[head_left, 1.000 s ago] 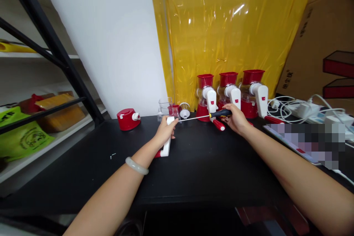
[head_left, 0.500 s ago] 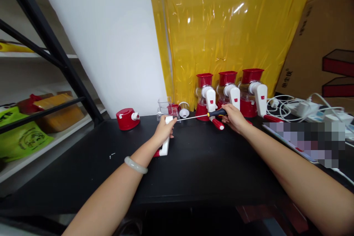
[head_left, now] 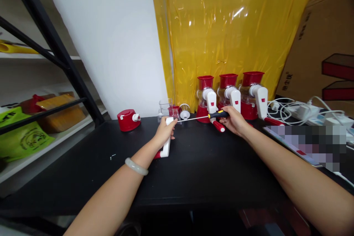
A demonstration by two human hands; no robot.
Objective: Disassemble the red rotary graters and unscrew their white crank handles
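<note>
Our left hand [head_left: 164, 132] is clamped on a white plastic crank with a red grip [head_left: 166, 148], just above the black tabletop [head_left: 204, 169]; we judge that this hold braces the piece against the tool. Our right hand [head_left: 233, 120] is wrapped around a long screwdriver with a black-and-yellow handle [head_left: 217, 114], its metal shaft lying nearly level, which lines it up with the crank's upper end. Our left thumb hides the tip, so we cannot tell whether it is seated. Behind the crank stand a clear plastic housing [head_left: 165, 103] and a perforated metal drum [head_left: 184, 111], near enough to reach. A round red plastic base [head_left: 128, 120] sits to the left, and three red-and-white hand-cranked machines [head_left: 229, 90] stand in a row at the right, seemingly out of the working space.
</note>
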